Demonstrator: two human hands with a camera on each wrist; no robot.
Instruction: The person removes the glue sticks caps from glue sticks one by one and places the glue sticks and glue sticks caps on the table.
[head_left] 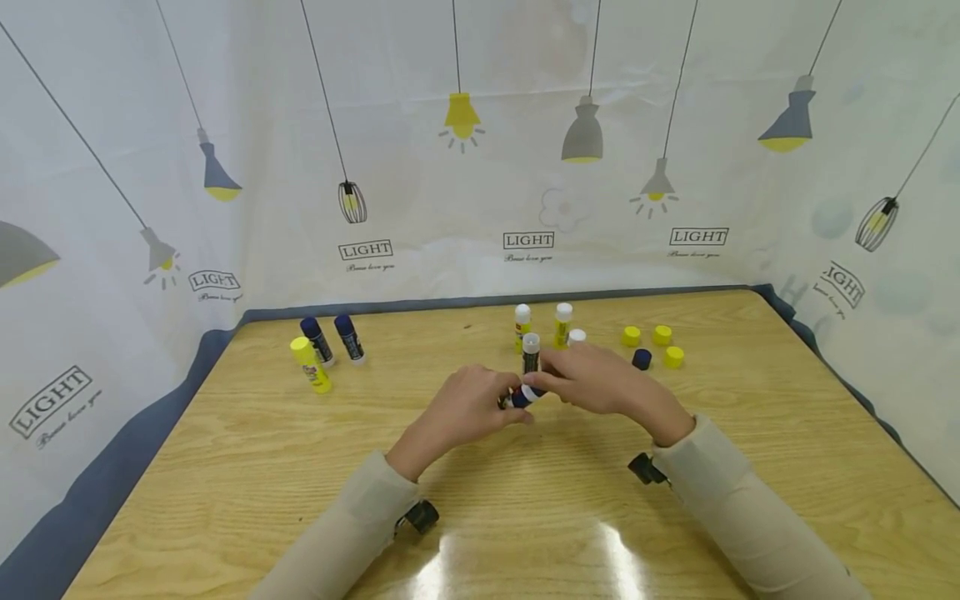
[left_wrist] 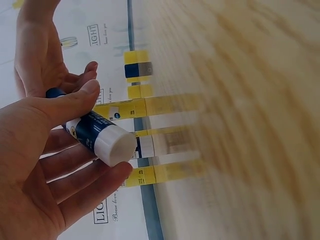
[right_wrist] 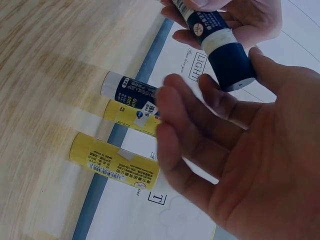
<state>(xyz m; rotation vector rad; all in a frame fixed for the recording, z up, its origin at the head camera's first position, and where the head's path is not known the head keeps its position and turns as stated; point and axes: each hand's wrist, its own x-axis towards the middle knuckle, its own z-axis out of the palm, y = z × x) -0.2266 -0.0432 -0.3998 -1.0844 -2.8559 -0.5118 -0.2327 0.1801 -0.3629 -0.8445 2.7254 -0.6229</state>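
Observation:
A navy glue stick (right_wrist: pixel 204 24) lies tilted between both hands, above the table. My left hand (head_left: pixel 467 404) grips its body, with the white base (left_wrist: pixel 116 145) facing outward in the left wrist view. At the other end, the thumb and a finger of my right hand (head_left: pixel 588 379) pinch the navy cap (right_wrist: pixel 231 66); a white band shows between cap and body. Just behind the hands stand a navy glue stick (head_left: pixel 531 354) without its cap and yellow glue sticks (head_left: pixel 562 327) with white tops. My right hand partly hides this group.
Several yellow caps (head_left: pixel 632 336) and a navy cap (head_left: pixel 641 359) lie on the table (head_left: pixel 262 500) at the right. Two navy glue sticks (head_left: pixel 349 337) and a yellow glue stick (head_left: pixel 311 365), all capped, stand at the left. A lamp-print curtain (head_left: pixel 442 200) hangs behind.

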